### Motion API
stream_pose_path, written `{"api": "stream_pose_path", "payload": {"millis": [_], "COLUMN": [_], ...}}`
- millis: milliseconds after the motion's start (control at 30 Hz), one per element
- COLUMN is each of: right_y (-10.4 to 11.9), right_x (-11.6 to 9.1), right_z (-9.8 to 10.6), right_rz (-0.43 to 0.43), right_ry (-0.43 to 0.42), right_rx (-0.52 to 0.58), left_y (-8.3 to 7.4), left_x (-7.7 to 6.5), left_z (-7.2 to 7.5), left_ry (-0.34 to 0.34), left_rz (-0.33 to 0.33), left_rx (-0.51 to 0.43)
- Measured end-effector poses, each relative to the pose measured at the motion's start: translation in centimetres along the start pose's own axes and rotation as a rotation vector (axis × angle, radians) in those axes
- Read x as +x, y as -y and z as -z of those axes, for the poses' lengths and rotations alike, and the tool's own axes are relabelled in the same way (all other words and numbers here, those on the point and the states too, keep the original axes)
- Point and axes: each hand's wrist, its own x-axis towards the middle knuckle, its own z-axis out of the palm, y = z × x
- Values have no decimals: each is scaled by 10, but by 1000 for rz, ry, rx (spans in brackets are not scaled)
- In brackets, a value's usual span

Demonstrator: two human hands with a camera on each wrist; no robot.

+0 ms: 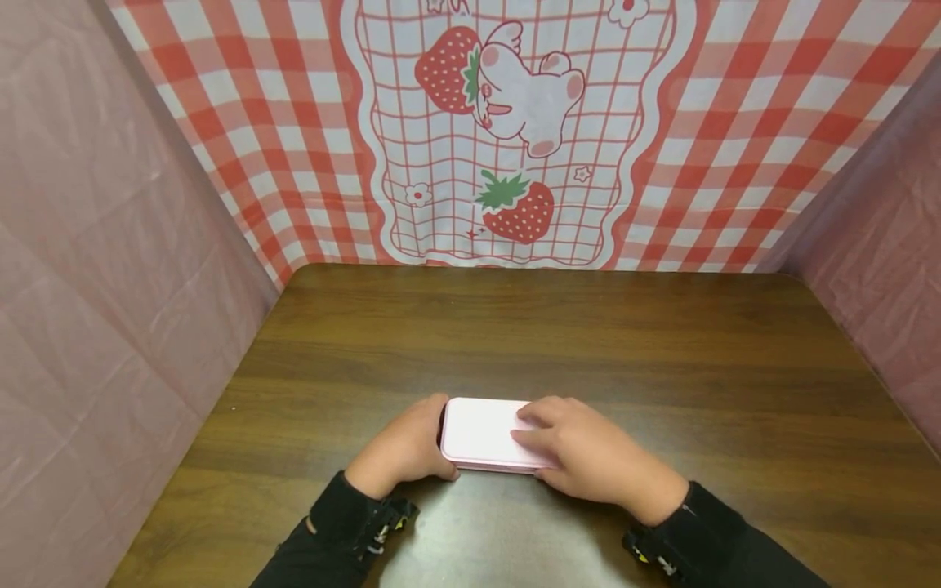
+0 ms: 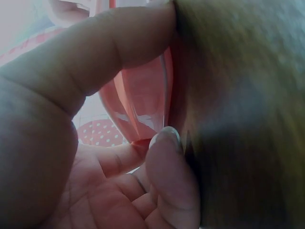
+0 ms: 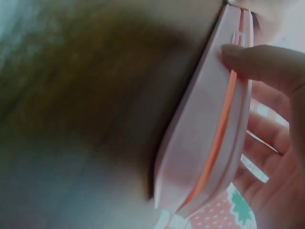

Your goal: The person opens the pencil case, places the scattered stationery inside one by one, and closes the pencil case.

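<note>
A flat pink box (image 1: 481, 433) with rounded corners and a pale lid lies on the wooden table, long side toward me. My left hand (image 1: 408, 445) grips its left end, thumb at the near side and fingers round the far side. In the left wrist view, the thumb and fingertips bracket the glossy pink end of the box (image 2: 143, 90). My right hand (image 1: 591, 453) holds the right part, fingers spread over the lid and thumb at the near edge. The right wrist view shows that thumb (image 3: 243, 57) on the orange seam (image 3: 221, 124) between lid and base.
Brown wooden tabletop (image 1: 551, 335) stretches around the box, with a bright reflection near the front. A red-and-white checked cloth (image 1: 294, 122) with strawberries hangs behind the table's back edge. Pink fabric walls (image 1: 110, 286) stand at both sides.
</note>
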Motion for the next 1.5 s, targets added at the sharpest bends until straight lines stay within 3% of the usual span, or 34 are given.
{"api": "stream_pose_path", "payload": {"millis": [400,600,867,1100,1333,1500], "right_y": [21,28,33,34,32,31], "right_x": [5,10,10,7,5,5], "right_z": [-4,-5,-5,-4,-2,4], "right_rz": [-65,-51,-59,-103,-119,-188], "right_ry": [102,181,256,289,212,223], "right_rx": [-107,-216,-244,-174,-57,75], "left_y": [-1,1,-1,1,1,-2], "left_x": [0,-1,-2,1,2,-3], "left_z": [-1,0,1,-2,-2,1], "left_ry": [4,-6,9,5,-2,1], "left_rz": [-4,-10,8,-8,-20,-5], "left_rx": [0,-2,4,14,14,-16]}}
